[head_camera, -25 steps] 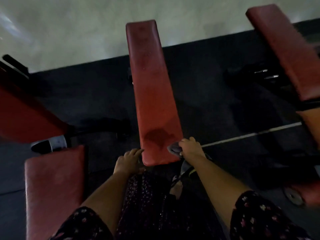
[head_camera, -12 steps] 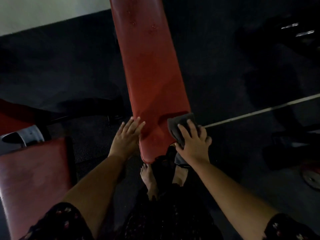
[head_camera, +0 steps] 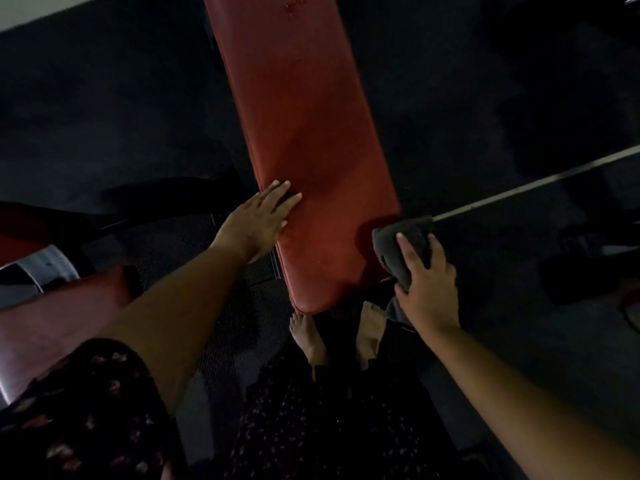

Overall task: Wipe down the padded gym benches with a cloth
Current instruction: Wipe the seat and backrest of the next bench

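Change since half a second ago: the view sits closer and lower. The left hand has slid further up the pad's left edge. The cloth has shifted from the pad's top surface out to its right edge. The pale wall has shrunk to a sliver in the upper left corner.
Bench [head_camera: 304, 133]: red padded, centre of frame. Its long axis runs from the lower centre to the top edge, leaning left as it rises. The rounded near end points at the person.
Left hand [head_camera: 258, 223]: flat, fingers straight and together. The fingertips rest on the pad's left edge, left of centre.
Right hand [head_camera: 427, 285]: right of centre, fingers curled over the cloth and gripping it.
Cloth [head_camera: 398, 247]: dark grey and bunched, against the pad's right side near its near end. One corner sticks out past the fingers.
Feet [head_camera: 308, 337]: bare, on the floor just below the near end.
Second bench [head_camera: 59, 306]: red pad at the lower left edge, partly behind the left forearm.
Chrome part [head_camera: 31, 271]: at the left edge, just above the second bench.
Floor line [head_camera: 536, 183]: pale stripe, slanting up to the right edge.
Sleeve [head_camera: 86, 410]: dark floral print, lower left.
Floor [head_camera: 104, 116]: dark, either side of the bench.
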A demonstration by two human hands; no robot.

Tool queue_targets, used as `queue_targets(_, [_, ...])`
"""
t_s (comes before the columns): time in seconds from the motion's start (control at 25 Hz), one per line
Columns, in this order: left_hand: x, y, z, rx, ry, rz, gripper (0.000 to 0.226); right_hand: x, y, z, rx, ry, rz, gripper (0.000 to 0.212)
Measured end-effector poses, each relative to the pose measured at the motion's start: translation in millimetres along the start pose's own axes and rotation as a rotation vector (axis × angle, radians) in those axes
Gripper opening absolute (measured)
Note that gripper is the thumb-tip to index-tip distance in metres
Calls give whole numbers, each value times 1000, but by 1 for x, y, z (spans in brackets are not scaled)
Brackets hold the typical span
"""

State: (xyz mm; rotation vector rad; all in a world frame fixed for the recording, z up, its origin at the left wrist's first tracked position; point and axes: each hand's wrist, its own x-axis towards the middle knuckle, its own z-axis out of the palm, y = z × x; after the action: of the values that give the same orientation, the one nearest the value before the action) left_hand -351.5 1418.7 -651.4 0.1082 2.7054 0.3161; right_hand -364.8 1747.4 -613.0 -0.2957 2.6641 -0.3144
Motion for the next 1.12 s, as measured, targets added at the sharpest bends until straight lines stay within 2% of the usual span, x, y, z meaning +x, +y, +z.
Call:
queue_targets(0.12, [-2, 0, -2, -113, -38, 5, 60, -24, -40, 20, 111, -44, 274, 95])
queue_targets(0.2, [-2, 5, -1, -188, -57, -24, 62, -42, -75, 32, 75, -133, 273, 97])
queue_targets(0.36, [-2, 11, 5, -210, -17, -62, 61, -77, -146, 60, -79, -171, -191, 81])
queue_targets(0.44, [-3, 11, 6, -212, -4, -65, 61, -75, -161, 63, -203, -278, -366, 70])
queue_targets(0.52, [-4, 11, 6, -213, 2, -61, 60, -67, -144, 64, -301, -259, -513, 67])
queue_targets(0.6, [-5, 11, 6, -216, 4, -58, 60, -58, -107, 57, -332, -213, -613, 76])
queue_targets(0.68, [-6, 11, 6, -187, 17, -50, 60, -44, -66, 40, -315, -154, -517, 84])
queue_targets(0.84, [-9, 14, 5, -135, 43, -49, 60, -10, 7, -12, -382, -52, -107, 76])
queue_targets(0.96, [-9, 15, 7, -149, 48, -53, 60, 15, 29, -41, -349, 22, 147, 79])
queue_targets(1.04, [-7, 9, 5, -166, 50, -43, 60, 23, 22, -41, -329, 51, 180, 79])
queue_targets(1.12, [-3, 1, -2, -165, 80, -8, 54, 20, 1, -27, -269, -8, 202, 81])
